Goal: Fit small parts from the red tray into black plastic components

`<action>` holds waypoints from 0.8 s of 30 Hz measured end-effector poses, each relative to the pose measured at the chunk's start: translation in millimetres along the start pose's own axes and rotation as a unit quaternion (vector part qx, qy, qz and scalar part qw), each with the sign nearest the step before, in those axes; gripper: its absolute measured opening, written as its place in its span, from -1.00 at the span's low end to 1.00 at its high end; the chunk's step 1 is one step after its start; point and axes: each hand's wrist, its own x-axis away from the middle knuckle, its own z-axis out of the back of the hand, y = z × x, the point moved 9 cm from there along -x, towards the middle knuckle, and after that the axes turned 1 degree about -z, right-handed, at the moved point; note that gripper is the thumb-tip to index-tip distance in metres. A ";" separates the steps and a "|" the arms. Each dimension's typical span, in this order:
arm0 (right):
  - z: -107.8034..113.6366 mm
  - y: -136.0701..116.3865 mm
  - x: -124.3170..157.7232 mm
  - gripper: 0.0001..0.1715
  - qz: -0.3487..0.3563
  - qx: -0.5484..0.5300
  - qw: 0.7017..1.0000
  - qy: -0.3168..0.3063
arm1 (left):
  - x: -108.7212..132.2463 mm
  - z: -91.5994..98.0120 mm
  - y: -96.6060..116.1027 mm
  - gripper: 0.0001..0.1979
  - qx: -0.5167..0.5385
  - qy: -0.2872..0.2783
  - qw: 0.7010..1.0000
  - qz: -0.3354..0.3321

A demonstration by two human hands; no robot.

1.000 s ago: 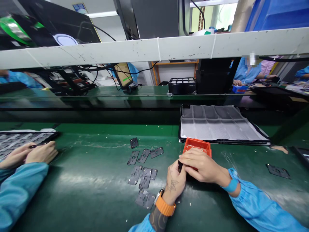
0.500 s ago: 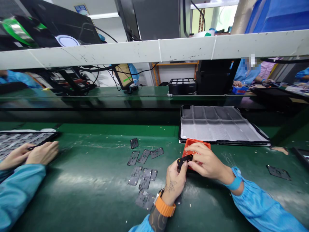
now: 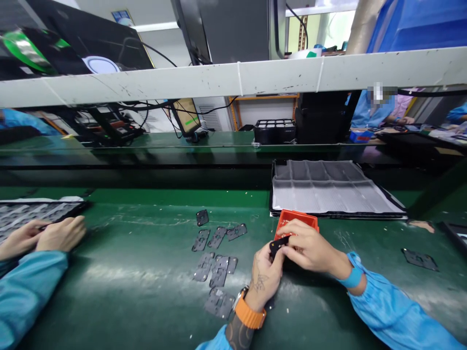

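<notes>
My left hand (image 3: 265, 274), with an orange-strapped watch at the wrist, is closed around a small black plate (image 3: 277, 245) with tiny gold-coloured spots. At that plate's right end are the pinched fingers of my right hand (image 3: 315, 247); any small piece between them is hidden. Just behind and partly under the right hand is a red bin (image 3: 309, 220) holding tiny light-coloured bits. To the left of my hands, several similar dark plates (image 3: 219, 271) with cut-outs lie scattered on the green tabletop (image 3: 146, 291). One more dark plate (image 3: 419, 259) lies far to the right.
A black tray with a whitish gridded sheet (image 3: 314, 187) lies behind the red bin. At the left, another person's hands (image 3: 60, 236) work beside a tray of parts (image 3: 36, 214). A white shelf beam (image 3: 204, 78) crosses above the bench.
My right fingers have closed in on the right end of the black plate, which is now more covered. The loose plates stay where they were.
</notes>
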 end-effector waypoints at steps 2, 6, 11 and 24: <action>3.4 1.3 -0.8 -0.71 -0.011 -0.009 1.000 0.019 | 0.0 -0.7 -0.1 -0.65 -0.007 -0.005 1.000 0.005; -3.7 7.5 -1.1 -0.76 -0.044 0.000 0.999 -0.028 | -0.4 1.1 -1.8 -0.62 0.009 0.002 1.000 0.017; -9.7 24.2 3.8 -0.74 -0.106 0.007 0.992 -0.065 | -0.6 1.4 -2.8 -0.56 0.035 0.006 0.999 0.035; -13.9 28.6 6.3 -0.78 -0.140 0.000 0.988 -0.063 | -0.1 1.4 -7.6 -0.41 0.064 0.021 0.995 0.074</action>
